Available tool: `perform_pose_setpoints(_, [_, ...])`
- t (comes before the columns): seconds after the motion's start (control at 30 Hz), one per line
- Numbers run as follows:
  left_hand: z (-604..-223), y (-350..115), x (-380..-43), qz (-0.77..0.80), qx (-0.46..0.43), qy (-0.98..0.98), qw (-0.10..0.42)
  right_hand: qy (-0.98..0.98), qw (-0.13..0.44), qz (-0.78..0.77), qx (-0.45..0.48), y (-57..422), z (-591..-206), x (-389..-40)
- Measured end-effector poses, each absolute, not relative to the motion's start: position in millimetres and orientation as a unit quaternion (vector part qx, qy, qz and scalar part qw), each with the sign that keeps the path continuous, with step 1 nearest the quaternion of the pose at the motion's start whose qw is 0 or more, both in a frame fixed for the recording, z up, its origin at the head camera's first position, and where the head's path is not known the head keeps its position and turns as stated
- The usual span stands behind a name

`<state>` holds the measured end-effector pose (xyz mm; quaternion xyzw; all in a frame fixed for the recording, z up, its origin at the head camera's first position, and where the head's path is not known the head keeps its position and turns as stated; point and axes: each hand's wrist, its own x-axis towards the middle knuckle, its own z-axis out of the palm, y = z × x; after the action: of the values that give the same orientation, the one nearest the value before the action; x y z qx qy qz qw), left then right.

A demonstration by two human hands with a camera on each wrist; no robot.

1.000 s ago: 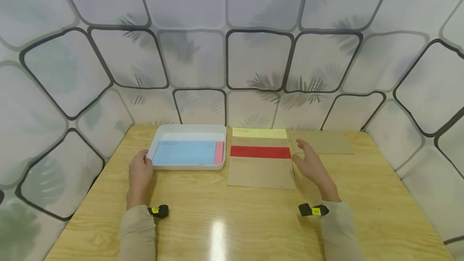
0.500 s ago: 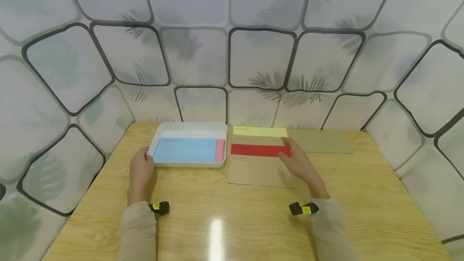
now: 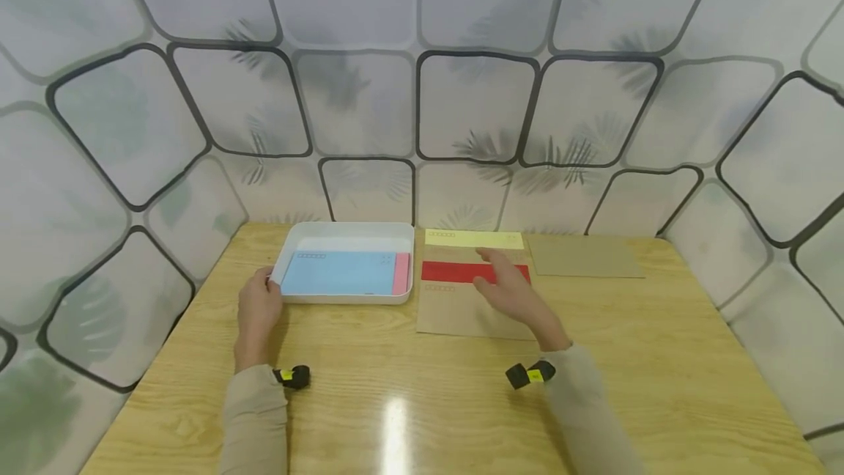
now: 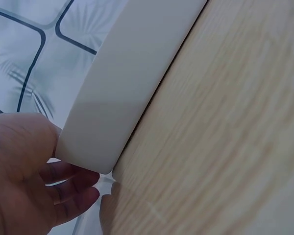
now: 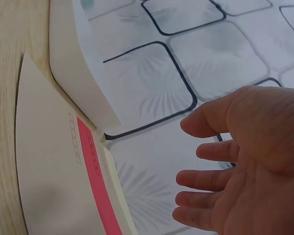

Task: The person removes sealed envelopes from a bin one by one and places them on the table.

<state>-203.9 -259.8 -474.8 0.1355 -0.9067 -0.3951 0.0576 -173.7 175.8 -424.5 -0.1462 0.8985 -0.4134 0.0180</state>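
A white tray (image 3: 343,299) stands on the table at the left back. In it lie a blue envelope (image 3: 339,275) and, showing at its right side, a pink envelope (image 3: 401,274). My left hand (image 3: 258,310) grips the tray's near left corner; from the left wrist, the fingers (image 4: 81,183) reach round the corner of the wall. Right of the tray, overlapping envelopes lie in a stack: a brown envelope (image 3: 455,314) in front, a red envelope (image 3: 448,271) behind it, a yellow envelope (image 3: 475,239) at the back. My right hand (image 3: 511,292) hovers over this stack, fingers spread, holding nothing.
Another flat brown piece (image 3: 587,256) lies at the back right of the wooden table (image 3: 356,372). A patterned wall covering (image 3: 461,189) rises behind the table's back edge and along both sides.
My right hand has moved left, from the stack's right edge to over the red and brown envelopes. The left hand stays at the tray corner.
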Motion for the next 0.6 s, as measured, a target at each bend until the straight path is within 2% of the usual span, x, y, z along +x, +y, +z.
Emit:
perform_pose_setpoints(0.4, [-470.4,-259.1,-200.6,-0.419,0.121,-0.896,0.088,0.911,0.06,-0.336,-0.23,107.0,-405.6,-190.1])
perform_pose_setpoints(0.6, [-470.2,-259.9,-201.2,-0.421,0.125,-0.895,0.081,0.906,0.056,-0.317,-0.276,78.9,-408.0,-203.7])
